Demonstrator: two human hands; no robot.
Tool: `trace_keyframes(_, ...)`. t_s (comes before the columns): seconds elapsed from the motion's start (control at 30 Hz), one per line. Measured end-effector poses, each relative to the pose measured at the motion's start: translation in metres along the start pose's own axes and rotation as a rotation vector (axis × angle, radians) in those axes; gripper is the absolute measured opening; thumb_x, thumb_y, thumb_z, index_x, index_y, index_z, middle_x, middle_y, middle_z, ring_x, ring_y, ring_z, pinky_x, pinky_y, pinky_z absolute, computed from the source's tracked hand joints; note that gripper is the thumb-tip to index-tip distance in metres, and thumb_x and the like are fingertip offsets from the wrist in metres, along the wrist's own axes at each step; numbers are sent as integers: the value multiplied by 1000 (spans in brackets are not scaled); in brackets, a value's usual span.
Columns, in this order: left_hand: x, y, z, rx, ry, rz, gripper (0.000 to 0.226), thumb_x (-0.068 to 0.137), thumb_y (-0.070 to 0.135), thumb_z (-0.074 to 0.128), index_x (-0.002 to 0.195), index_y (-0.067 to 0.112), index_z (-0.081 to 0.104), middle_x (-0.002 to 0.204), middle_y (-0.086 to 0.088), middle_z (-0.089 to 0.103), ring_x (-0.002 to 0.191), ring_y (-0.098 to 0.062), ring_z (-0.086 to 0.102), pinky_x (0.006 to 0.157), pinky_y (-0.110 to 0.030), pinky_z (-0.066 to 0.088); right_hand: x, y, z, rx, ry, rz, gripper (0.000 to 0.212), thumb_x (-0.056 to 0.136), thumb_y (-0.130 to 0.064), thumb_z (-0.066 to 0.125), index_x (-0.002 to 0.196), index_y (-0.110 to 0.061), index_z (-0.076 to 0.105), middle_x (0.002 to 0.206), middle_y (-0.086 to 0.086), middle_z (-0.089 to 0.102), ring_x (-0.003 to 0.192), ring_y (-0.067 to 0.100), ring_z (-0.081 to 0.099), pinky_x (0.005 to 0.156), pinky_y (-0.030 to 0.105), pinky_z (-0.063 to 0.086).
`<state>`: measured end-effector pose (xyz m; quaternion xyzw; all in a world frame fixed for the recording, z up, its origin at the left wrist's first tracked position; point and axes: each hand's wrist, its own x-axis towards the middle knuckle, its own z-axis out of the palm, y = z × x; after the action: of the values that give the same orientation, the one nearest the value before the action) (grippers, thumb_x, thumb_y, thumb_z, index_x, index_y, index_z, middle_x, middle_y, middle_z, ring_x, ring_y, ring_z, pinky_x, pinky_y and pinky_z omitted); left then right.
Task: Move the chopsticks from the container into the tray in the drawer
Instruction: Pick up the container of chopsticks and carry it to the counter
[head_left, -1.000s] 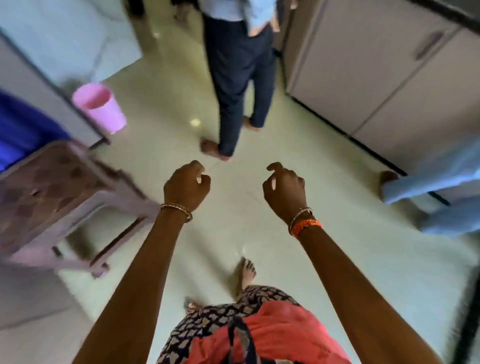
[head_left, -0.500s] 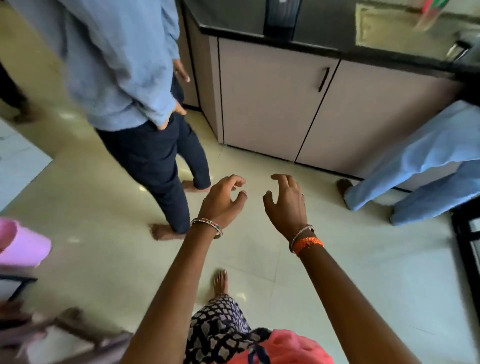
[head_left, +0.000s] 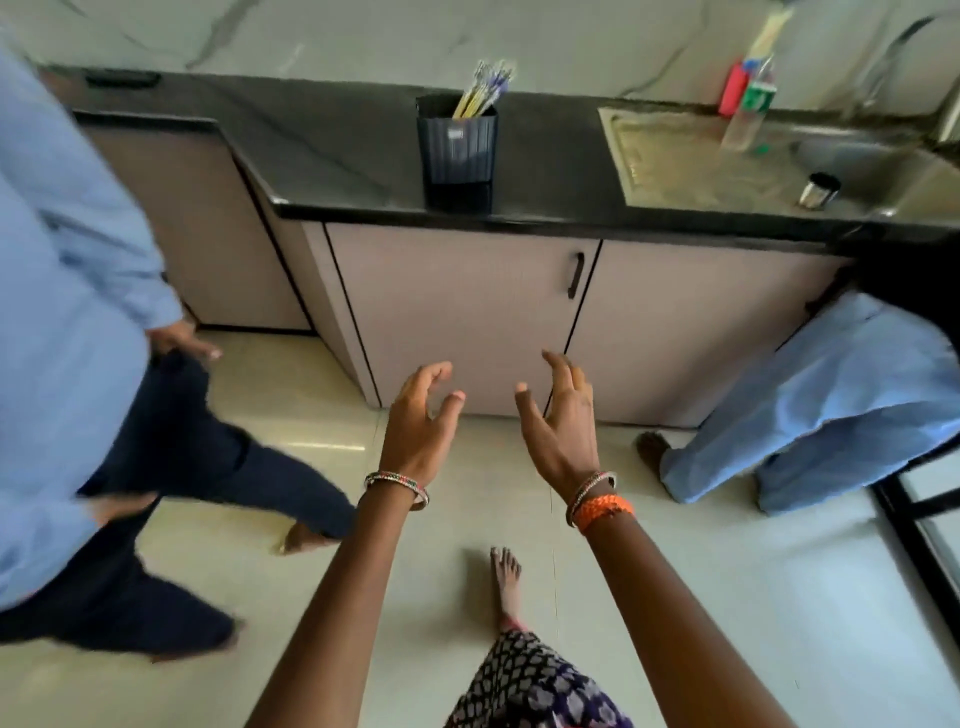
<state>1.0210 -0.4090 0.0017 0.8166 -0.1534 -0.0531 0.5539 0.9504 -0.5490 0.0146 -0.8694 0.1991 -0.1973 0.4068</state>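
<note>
We see a black ribbed container (head_left: 457, 148) holding yellow and blue chopsticks (head_left: 483, 91) on a black countertop (head_left: 363, 156), beige cabinet doors (head_left: 457, 312), an orange wristband (head_left: 605, 509), and cream floor tiles (head_left: 727, 597).

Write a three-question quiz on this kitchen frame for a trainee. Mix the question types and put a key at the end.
1. True or false: the chopsticks are already out of the black container.
2. Multiple choice: the container stands on the black counter: A) inside the sink, B) left of the sink, C) on the floor.
3. Short answer: what do the left hand and right hand hold?

Key
1. False: they stand in it.
2. B.
3. Nothing: both are open and empty, in front of the cabinet doors, below the counter.
</note>
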Motion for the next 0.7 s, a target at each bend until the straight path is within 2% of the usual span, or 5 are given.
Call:
trace_keyframes(0.07, 52, 3, 7, -98, -11, -30, 54, 82, 36, 45, 132, 18, 45, 137, 4, 47, 125, -10, 44, 103, -28, 35, 52, 6, 6, 93, -53, 11, 69, 85, -47, 35, 145, -15, 25, 155, 8, 25, 143, 21, 20, 116, 40, 19)
trace_keyframes(0.13, 100, 6, 12, -195, -11, -84, 52, 88, 34, 44, 136, 16, 40, 139, 4, 44, 128, -9, 41, 105, -27, 32, 102, 8, 13, 184, -95, 52, 72, 85, -51, 29, 147, -17, 19, 158, 5, 15, 146, 18, 11, 119, 39, 11)
trace_keyframes(0.3, 201, 6, 16, -361, 78, -162, 42, 99, 25, 29, 139, 15, 36, 147, -2, 39, 128, -7, 37, 111, -35, 27, 228, 9, 33, 438, -90, 171, 52, 101, -39, 25, 147, -15, 22, 157, 4, 19, 145, 16, 17, 118, 32, 12)
trace_keyframes(0.47, 313, -4, 8, -521, 158, -176, 47, 101, 23, 16, 145, 8, 20, 155, -6, 22, 142, -15, 21, 116, -31, 14, 352, 3, 68, 749, -89, 270, 51, 101, -38, 20, 146, -16, 20, 157, 0, 18, 144, 12, 17, 106, 21, 14)
trace_keyframes(0.7, 479, -21, -3, -634, 131, -186, 47, 101, 25, 15, 146, 13, 19, 156, 0, 19, 143, -10, 17, 117, -30, 11, 513, 4, 114, 876, -5, 335, 56, 101, -43, 16, 146, -12, 20, 158, 0, 15, 145, 12, 13, 120, 29, 7)
